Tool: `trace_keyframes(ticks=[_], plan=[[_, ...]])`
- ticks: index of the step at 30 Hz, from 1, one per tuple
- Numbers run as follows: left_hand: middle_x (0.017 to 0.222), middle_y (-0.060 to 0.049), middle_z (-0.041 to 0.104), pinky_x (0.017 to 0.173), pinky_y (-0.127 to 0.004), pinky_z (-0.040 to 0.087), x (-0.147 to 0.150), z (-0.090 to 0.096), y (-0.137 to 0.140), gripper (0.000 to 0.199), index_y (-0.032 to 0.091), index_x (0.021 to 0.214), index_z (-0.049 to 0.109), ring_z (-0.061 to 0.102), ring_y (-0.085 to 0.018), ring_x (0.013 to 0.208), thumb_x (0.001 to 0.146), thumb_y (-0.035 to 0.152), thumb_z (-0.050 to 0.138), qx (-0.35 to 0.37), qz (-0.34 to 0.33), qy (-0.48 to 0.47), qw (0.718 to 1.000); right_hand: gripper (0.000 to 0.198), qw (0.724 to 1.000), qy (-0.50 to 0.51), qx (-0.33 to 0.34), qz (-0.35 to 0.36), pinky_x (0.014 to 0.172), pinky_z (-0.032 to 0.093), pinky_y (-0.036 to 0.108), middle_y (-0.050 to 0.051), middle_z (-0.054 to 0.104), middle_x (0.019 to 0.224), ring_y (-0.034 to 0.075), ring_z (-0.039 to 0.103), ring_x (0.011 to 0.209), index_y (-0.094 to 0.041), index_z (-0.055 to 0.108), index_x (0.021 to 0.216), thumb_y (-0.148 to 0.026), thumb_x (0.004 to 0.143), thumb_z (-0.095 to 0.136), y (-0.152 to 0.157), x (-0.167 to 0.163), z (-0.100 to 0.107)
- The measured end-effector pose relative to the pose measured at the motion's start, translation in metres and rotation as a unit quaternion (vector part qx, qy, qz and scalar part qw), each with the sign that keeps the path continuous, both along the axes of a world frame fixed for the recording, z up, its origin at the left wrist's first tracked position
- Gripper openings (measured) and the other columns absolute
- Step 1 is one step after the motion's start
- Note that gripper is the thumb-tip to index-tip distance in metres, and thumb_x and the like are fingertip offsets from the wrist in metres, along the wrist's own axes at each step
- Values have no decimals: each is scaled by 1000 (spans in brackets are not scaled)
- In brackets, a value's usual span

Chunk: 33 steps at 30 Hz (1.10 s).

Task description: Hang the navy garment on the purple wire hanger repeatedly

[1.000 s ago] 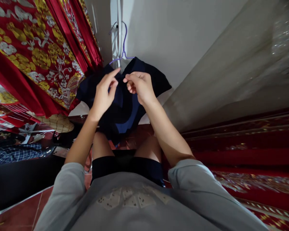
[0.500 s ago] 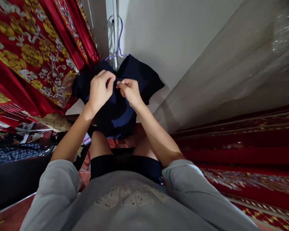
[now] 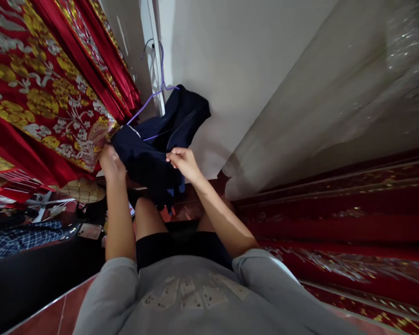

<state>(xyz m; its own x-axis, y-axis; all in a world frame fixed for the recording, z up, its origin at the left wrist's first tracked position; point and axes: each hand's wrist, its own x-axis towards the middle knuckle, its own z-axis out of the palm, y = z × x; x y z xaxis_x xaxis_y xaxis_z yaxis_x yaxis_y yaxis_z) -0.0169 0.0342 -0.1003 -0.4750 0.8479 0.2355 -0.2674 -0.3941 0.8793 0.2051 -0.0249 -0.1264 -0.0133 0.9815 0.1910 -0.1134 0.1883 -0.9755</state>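
Note:
A dark navy shirt (image 3: 139,160) hangs in front of me on a purple wire hanger (image 3: 162,70), partly slipped off its left side so that a stretch of wire shows bare. With fingers closed, my left hand (image 3: 113,163) grips the shirt's left shoulder or sleeve; motion blurs the fingertips somewhat. My right hand (image 3: 182,163) pinches the shirt's front edge near the collar opening. The cloth is pulled taut between the two hands. Below them the lower part of the shirt falls in dark folds above my knees.
Red embroidered fabric (image 3: 52,88) hangs close at the left. A white post (image 3: 155,60) carries the hanger, beside a pale wall (image 3: 230,56). Translucent plastic sheeting (image 3: 300,102) covers the right side over red cloth (image 3: 335,223). A black bench (image 3: 38,274) with a phone (image 3: 90,231) stands lower left.
My left hand has moved left and down, drawing the shirt's left side with it. My right hand has come lower. The shirt has turned and bunched, baring part of the hanger.

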Motion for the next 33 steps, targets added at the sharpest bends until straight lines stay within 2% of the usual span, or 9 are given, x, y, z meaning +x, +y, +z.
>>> trace_keyframes(ticks=[3,6,9,13,19,22,28,31,33], plan=[[80,0,63,82,-27,53,17,-65,-27,15,18,85,59,63,-12,76,86,32,62,-62,-5,-30,998,28,1000,25,-18,-6,49,29,23,-5,46,47,6,37,44,-19,60,63,-40,80,64,-5,0,-5],[79,0,66,74,-26,52,37,-91,-45,18,18,89,63,63,-14,74,85,36,63,-128,-75,76,986,31,999,25,-34,-29,49,28,23,-5,46,47,7,37,44,-19,60,65,-45,79,66,2,13,-7],[94,-6,71,87,-30,53,39,-73,-45,19,17,95,65,66,-18,89,92,26,49,-116,-112,318,934,31,998,-14,-30,-60,49,30,24,-4,48,49,8,40,47,-19,62,66,-46,79,66,11,35,-10],[100,-13,75,93,-36,50,31,-35,-40,27,16,95,67,68,-25,99,90,12,41,-136,-128,586,788,27,989,-139,12,-49,55,35,26,0,57,56,11,48,53,-18,63,68,-41,83,62,12,56,-16],[82,-11,76,82,-33,52,26,-26,-44,25,17,76,67,71,-25,84,81,10,44,-165,-230,640,714,25,977,-192,65,-72,63,42,28,2,62,64,14,57,61,-20,58,67,-36,86,58,4,58,-18],[81,-8,75,80,-32,52,25,-32,-47,23,17,81,68,71,-22,81,86,15,46,-123,-293,613,723,28,984,-153,43,-81,65,45,29,3,64,66,15,59,62,-20,57,65,-38,87,58,4,63,-20],[98,-7,71,89,-31,54,52,-32,-55,28,17,102,65,68,-19,94,99,38,47,19,-233,406,883,24,959,-285,-5,11,82,51,37,8,71,88,22,65,83,-16,69,91,-33,74,73,-1,73,-34],[96,-7,71,87,-31,55,74,-17,-59,31,18,103,66,68,-19,92,100,45,51,64,-233,384,891,57,960,-253,54,106,92,51,38,12,67,121,25,63,106,-18,63,119,-35,67,82,-10,56,-30],[100,-8,69,91,-33,54,83,-5,-60,34,18,99,67,67,-20,96,102,47,50,108,-223,409,878,41,966,-203,71,145,86,52,36,10,68,111,23,63,99,-17,63,110,-42,78,72,-16,40,-22]])
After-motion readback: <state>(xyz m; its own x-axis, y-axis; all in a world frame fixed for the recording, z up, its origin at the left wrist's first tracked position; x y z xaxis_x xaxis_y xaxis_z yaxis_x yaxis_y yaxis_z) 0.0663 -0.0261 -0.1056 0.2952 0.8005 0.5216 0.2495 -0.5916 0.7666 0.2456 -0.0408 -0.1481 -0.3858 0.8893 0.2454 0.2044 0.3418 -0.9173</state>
